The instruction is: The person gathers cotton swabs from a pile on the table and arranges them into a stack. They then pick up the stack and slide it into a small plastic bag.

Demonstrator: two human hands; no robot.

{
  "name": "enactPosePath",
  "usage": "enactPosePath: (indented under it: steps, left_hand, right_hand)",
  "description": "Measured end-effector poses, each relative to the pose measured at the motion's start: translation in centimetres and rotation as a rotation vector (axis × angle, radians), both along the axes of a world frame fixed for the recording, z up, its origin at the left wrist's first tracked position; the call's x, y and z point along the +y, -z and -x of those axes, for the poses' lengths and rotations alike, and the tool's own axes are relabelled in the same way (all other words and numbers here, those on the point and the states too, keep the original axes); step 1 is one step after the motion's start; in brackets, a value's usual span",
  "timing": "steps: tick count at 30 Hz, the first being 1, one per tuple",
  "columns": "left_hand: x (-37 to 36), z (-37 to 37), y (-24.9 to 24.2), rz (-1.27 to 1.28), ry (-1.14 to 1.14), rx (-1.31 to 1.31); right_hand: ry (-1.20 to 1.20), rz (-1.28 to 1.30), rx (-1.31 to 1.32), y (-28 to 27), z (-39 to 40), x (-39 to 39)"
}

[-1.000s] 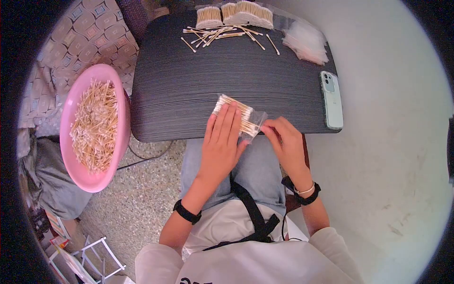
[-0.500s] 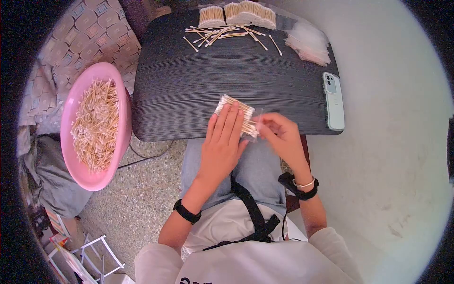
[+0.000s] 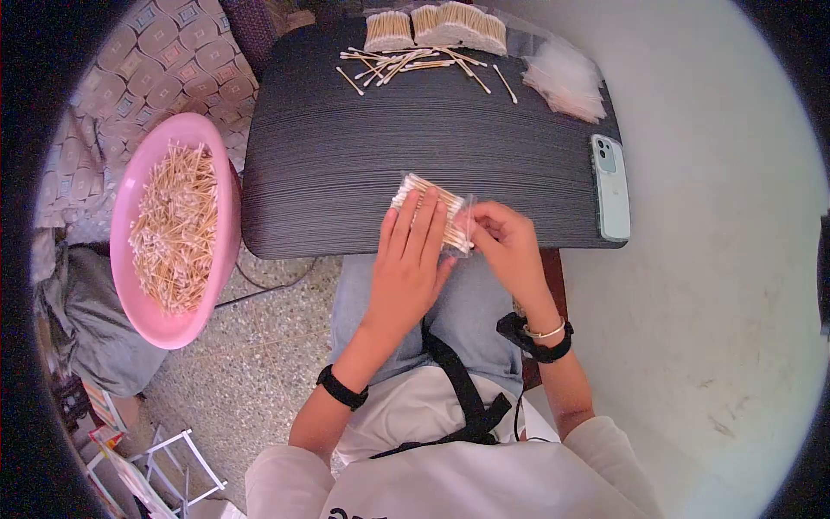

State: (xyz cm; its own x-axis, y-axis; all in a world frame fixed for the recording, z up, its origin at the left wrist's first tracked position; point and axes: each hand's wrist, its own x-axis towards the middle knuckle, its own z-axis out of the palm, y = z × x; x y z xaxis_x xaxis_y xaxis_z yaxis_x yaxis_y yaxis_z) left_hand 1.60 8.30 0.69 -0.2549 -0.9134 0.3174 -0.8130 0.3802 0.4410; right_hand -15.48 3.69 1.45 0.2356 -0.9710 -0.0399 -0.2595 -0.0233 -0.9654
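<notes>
A clear plastic bag of cotton swabs [image 3: 450, 200] lies at the front edge of the dark table. My left hand [image 3: 408, 255] rests flat across it, fingers stretched out over the swabs and thumb toward the table edge. At the bag's right end, my right hand [image 3: 504, 239] pinches the loose plastic between thumb and fingers. The exact grip of those fingertips is partly hidden.
A pink tub [image 3: 121, 259] full of loose swabs stands left of the table [image 3: 328, 173]. At the back are bundled swabs [image 3: 458, 28], scattered swabs [image 3: 402, 62] and a stack of empty plastic bags [image 3: 564, 82]. A phone [image 3: 612, 190] lies at the right edge.
My right hand has shifted slightly left, and its fingers are closer in against the bag's end. My left hand stays almost in place on the bag.
</notes>
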Motion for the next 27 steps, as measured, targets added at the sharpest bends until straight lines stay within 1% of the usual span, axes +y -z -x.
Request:
enactPosePath:
  steps: [2,5,8,14,17,20,23,26,27]
  left_hand:
    - [0.0,-0.1,0.1,0.002,0.006,0.008]
    - [0.0,-0.2,0.0,0.002,0.017,0.021]
    - [0.0,-0.3,-0.1,0.005,0.019,0.031]
    - [0.0,-0.1,0.0,0.021,0.013,0.033]
    - [0.0,-0.1,-0.1,0.019,0.012,0.026]
    - [0.0,0.1,0.0,0.032,0.010,0.014]
    - [-0.1,0.0,0.2,0.049,0.006,0.006]
    - [0.0,-0.2,0.1,0.045,0.014,-0.006]
    - [-0.1,-0.3,0.1,0.042,0.019,-0.010]
  right_hand:
    - [-0.046,-0.037,-0.100,-0.4,0.4,0.1]
    - [-0.086,-0.223,-0.264,-2.0,1.5,0.4]
    - [-0.079,-0.272,-0.203,-1.7,2.2,0.9]
    - [0.037,-0.275,-0.201,-1.6,0.7,1.5]
    - [0.062,-0.295,-0.270,-0.7,0.2,1.8]
    - [0.079,-0.253,-0.312,-0.1,-0.7,1.8]
    - [0.074,-0.236,-0.279,-0.3,-0.9,1.7]
    - [0.020,-0.288,-0.369,-0.7,-0.3,1.6]
    - [0.006,-0.261,-0.339,-1.1,0.0,1.5]
